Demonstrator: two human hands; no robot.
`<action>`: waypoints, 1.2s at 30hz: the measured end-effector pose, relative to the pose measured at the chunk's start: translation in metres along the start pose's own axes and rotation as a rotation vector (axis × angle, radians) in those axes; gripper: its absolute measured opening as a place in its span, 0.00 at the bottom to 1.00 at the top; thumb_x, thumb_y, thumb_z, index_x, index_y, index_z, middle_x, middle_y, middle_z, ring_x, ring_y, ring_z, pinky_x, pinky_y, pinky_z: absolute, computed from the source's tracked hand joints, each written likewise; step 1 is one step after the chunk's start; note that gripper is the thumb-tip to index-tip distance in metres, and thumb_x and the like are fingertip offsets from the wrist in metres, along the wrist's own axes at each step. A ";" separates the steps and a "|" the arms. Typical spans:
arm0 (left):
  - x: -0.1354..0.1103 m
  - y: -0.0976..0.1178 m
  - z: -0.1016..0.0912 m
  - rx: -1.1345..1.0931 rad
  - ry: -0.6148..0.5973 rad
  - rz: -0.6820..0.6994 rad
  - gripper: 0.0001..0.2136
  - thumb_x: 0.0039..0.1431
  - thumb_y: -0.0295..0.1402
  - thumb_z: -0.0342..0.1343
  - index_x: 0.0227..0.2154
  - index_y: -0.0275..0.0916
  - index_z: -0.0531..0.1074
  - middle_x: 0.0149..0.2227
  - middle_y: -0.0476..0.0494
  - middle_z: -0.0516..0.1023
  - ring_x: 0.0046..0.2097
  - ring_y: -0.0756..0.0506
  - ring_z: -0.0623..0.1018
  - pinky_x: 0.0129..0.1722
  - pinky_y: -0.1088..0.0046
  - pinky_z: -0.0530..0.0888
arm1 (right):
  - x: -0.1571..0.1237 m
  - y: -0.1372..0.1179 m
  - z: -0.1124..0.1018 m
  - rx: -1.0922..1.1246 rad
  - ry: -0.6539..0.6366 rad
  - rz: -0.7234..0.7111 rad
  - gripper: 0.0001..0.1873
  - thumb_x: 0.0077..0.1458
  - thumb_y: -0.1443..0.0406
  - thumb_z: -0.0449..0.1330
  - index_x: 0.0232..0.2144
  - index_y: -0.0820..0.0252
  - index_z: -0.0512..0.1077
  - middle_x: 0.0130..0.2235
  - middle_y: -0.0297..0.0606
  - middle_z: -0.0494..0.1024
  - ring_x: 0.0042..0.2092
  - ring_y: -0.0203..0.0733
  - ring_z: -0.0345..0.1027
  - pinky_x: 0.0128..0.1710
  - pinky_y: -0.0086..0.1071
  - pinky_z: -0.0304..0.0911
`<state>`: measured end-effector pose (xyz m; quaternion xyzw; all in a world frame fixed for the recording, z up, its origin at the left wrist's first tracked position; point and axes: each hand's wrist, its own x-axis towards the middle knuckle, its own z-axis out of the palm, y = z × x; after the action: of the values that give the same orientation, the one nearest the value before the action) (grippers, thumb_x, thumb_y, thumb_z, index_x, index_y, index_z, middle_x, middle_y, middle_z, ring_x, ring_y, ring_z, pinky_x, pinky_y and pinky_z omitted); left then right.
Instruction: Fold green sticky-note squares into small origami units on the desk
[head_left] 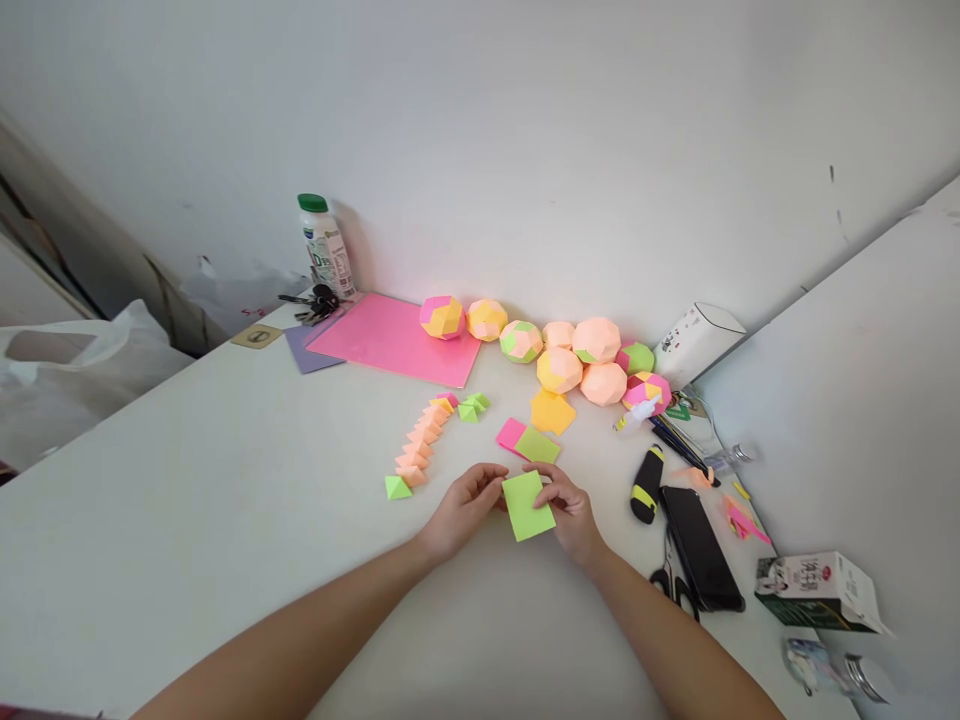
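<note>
A square green sheet of paper (527,512) is held up over the white table. My right hand (571,510) is closed on its right side, thumb across the front. At the upper left corner is my left hand (466,505), fingers curled and pinched near the edge; whether they grip the paper I cannot make out. Just beyond lie a pink paper (511,433) and a green paper (538,445) side by side. Left of them runs a slanted row of folded peach paper pieces (420,440), with a green folded piece (397,487) at its near end.
Several faceted paper balls (596,340) line the wall behind a yellow paper shape (553,411). A pink sheet (397,340) lies left, near a bottle (327,245) and keys (322,300). On the right are a cutter (646,485), scissors (675,578), a phone (703,550) and a milk carton (817,592).
</note>
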<state>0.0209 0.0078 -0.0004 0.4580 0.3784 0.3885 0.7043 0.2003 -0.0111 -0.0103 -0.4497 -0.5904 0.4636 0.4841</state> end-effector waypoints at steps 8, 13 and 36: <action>0.000 -0.004 0.000 -0.055 -0.106 -0.057 0.17 0.49 0.43 0.59 0.37 0.37 0.68 0.28 0.48 0.75 0.31 0.48 0.75 0.32 0.71 0.71 | -0.002 0.005 0.000 0.009 -0.033 -0.027 0.11 0.52 0.62 0.58 0.21 0.58 0.72 0.33 0.40 0.75 0.33 0.40 0.70 0.28 0.30 0.64; 0.001 -0.008 0.000 -0.011 -0.084 -0.062 0.16 0.48 0.45 0.59 0.30 0.37 0.67 0.20 0.53 0.69 0.23 0.52 0.69 0.25 0.75 0.66 | -0.003 0.005 0.001 0.051 -0.038 -0.018 0.08 0.50 0.67 0.58 0.20 0.59 0.71 0.29 0.37 0.74 0.29 0.36 0.67 0.26 0.27 0.62; 0.004 -0.006 0.001 -0.088 -0.001 -0.047 0.17 0.49 0.48 0.57 0.29 0.38 0.63 0.23 0.53 0.69 0.24 0.52 0.70 0.24 0.75 0.67 | -0.003 0.000 0.004 -0.045 -0.170 -0.155 0.06 0.49 0.65 0.63 0.32 0.58 0.76 0.40 0.43 0.71 0.35 0.40 0.68 0.30 0.31 0.67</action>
<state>0.0246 0.0091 -0.0059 0.4174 0.3714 0.3880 0.7330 0.1972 -0.0149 -0.0107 -0.3725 -0.6727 0.4478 0.4563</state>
